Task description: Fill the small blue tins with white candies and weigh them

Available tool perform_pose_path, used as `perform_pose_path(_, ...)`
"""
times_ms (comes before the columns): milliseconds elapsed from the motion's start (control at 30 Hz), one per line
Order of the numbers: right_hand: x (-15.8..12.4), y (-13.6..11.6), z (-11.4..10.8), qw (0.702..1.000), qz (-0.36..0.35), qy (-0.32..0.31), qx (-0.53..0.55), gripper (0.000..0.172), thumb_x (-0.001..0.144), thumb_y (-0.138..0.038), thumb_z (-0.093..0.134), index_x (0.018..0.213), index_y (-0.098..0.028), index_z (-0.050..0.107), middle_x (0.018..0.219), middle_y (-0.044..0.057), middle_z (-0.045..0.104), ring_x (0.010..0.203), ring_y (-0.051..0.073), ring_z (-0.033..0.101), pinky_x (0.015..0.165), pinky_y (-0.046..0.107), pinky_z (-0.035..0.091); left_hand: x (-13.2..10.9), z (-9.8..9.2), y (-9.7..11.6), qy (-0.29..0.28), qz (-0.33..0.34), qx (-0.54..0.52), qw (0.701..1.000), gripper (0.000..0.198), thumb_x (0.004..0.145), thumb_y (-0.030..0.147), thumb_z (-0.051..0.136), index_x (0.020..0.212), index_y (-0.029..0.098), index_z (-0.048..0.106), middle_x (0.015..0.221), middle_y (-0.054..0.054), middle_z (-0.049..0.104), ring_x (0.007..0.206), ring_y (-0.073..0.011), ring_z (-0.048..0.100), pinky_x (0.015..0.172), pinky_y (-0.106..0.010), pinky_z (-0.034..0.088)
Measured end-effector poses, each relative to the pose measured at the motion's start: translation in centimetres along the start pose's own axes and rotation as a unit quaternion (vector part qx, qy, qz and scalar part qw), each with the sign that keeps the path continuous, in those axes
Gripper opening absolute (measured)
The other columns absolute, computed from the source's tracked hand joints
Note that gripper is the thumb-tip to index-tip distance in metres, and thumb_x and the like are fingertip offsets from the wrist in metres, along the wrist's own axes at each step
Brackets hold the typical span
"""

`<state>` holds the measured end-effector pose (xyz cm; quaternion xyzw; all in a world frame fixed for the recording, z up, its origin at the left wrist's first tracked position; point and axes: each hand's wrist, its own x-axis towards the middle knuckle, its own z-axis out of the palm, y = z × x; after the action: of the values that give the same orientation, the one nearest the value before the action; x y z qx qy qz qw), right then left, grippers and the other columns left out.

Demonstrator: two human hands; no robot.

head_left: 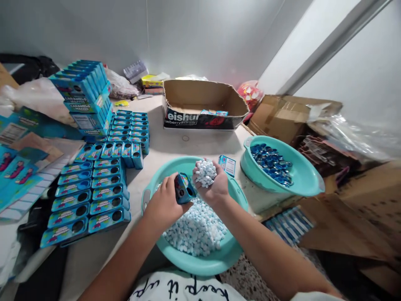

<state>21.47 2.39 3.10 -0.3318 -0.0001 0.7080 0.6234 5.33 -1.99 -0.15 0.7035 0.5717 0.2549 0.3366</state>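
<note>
My left hand (163, 205) is closed around a small blue candy box (184, 188), held with its round opening up, above a teal basin (200, 261). My right hand (210, 184) is cupped, palm up, around a heap of small white-and-blue candy tablets (205, 172), right beside the box. The basin under both hands holds a big pile of the same tablets (197, 230).
Rows of filled blue boxes (90, 196) lie on the table to the left, with stacked cartons (84, 94) behind. A second teal basin (300, 184) with blue caps (271, 163) stands right. An open cardboard tray (203, 104) sits at the back, one loose box (227, 165) near the basin.
</note>
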Motion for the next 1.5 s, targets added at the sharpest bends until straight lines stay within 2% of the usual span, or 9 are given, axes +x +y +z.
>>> perform_pose_path(100, -0.7, 0.0, 0.3, 0.998, -0.028, -0.047, -0.024, 0.013, 0.092, -0.031, 0.051, 0.085, -0.022, 0.057, 0.072, 0.002, 0.070, 0.059, 0.015, 0.066, 0.050, 0.022, 0.053, 0.2, 0.3, -0.1, -0.041, 0.030, -0.012, 0.999, 0.083, 0.073, 0.031, 0.084, 0.140, 0.020, 0.035, 0.138, -0.016, 0.052, 0.134, -0.0365, 0.053, 0.110, -0.051, 0.045)
perform_pose_path(200, -1.3, 0.4, 0.5, 0.996, -0.042, -0.062, -0.052, 0.013, 0.088, -0.033, 0.056, 0.083, -0.022, 0.057, 0.070, 0.001, 0.069, 0.058, 0.015, 0.066, 0.051, 0.023, 0.053, 0.2, 0.4, -0.4, -0.060, 0.050, -0.040, 0.996, 0.085, 0.074, 0.035, 0.084, 0.138, 0.020, 0.032, 0.139, -0.018, 0.048, 0.132, -0.0370, 0.053, 0.108, -0.052, 0.046)
perform_pose_path(433, -1.8, 1.4, 0.1, 0.989, -0.051, -0.090, -0.104, 0.022, 0.078, -0.042, 0.070, 0.080, -0.023, 0.058, 0.070, -0.001, 0.069, 0.065, 0.018, 0.068, 0.061, 0.030, 0.056, 0.1, 0.4, -0.9, -0.060, 0.047, -0.052, 0.996, 0.088, 0.074, 0.034, 0.085, 0.138, 0.019, 0.027, 0.143, -0.022, 0.044, 0.138, -0.0393, 0.048, 0.109, -0.055, 0.045)
perform_pose_path(600, -1.8, 1.5, -0.1, 0.990, -0.048, -0.081, -0.104, 0.022, 0.078, -0.042, 0.069, 0.076, -0.023, 0.057, 0.069, -0.001, 0.068, 0.063, 0.017, 0.065, 0.061, 0.029, 0.054, 0.0, 0.3, -0.9, -0.068, 0.048, -0.038, 0.996, 0.087, 0.075, 0.035, 0.084, 0.140, 0.019, 0.028, 0.143, -0.022, 0.044, 0.137, -0.0406, 0.049, 0.107, -0.055, 0.046)
perform_pose_path(700, -1.9, 1.6, -0.2, 0.988, -0.054, -0.096, -0.110, 0.025, 0.078, -0.043, 0.070, 0.072, -0.023, 0.056, 0.067, -0.002, 0.067, 0.062, 0.017, 0.063, 0.061, 0.029, 0.053, 0.0, 0.2, -0.8, -0.070, 0.044, -0.033, 0.996, 0.085, 0.075, 0.035, 0.083, 0.140, 0.019, 0.030, 0.143, -0.022, 0.046, 0.136, -0.0410, 0.050, 0.106, -0.055, 0.048)
perform_pose_path(1033, -2.5, 1.6, 0.1, 0.977, -0.082, -0.126, -0.151, 0.026, 0.076, -0.043, 0.074, 0.068, -0.023, 0.060, 0.071, -0.002, 0.067, 0.065, 0.016, 0.064, 0.072, 0.034, 0.055, -0.1, -0.2, -0.9, -0.068, 0.048, -0.063, 0.994, 0.084, 0.079, 0.036, 0.080, 0.142, 0.020, 0.027, 0.145, -0.021, 0.046, 0.139, -0.0389, 0.047, 0.110, -0.056, 0.044)
perform_pose_path(1233, -3.0, 2.1, 0.3, 0.966, -0.103, -0.148, -0.183, 0.026, 0.076, -0.046, 0.075, 0.072, -0.024, 0.062, 0.071, -0.002, 0.067, 0.070, 0.018, 0.065, 0.080, 0.038, 0.057, -0.2, -0.3, -1.2, -0.055, 0.074, -0.078, 0.993, 0.097, 0.079, 0.036, 0.080, 0.153, 0.025, 0.019, 0.147, -0.018, 0.044, 0.138, -0.0375, 0.047, 0.110, -0.056, 0.044)
perform_pose_path(1333, -3.2, 2.4, 0.4, 0.957, -0.114, -0.162, -0.210, 0.024, 0.077, -0.046, 0.072, 0.074, -0.024, 0.062, 0.073, -0.001, 0.068, 0.076, 0.020, 0.067, 0.081, 0.038, 0.056, -0.2, -0.4, -1.0, -0.055, 0.078, -0.071, 0.993, 0.094, 0.077, 0.029, 0.081, 0.151, 0.029, 0.025, 0.144, -0.014, 0.047, 0.135, -0.0359, 0.049, 0.110, -0.054, 0.045)
perform_pose_path(1500, -3.4, 2.9, 0.6, 0.945, -0.138, -0.167, -0.245, 0.021, 0.078, -0.045, 0.069, 0.076, -0.025, 0.064, 0.077, 0.000, 0.066, 0.080, 0.020, 0.067, 0.080, 0.037, 0.056, -0.1, -0.6, -0.6, -0.056, 0.078, -0.077, 0.992, 0.084, 0.073, 0.022, 0.083, 0.143, 0.027, 0.035, 0.134, -0.011, 0.052, 0.127, -0.0339, 0.055, 0.105, -0.051, 0.050)
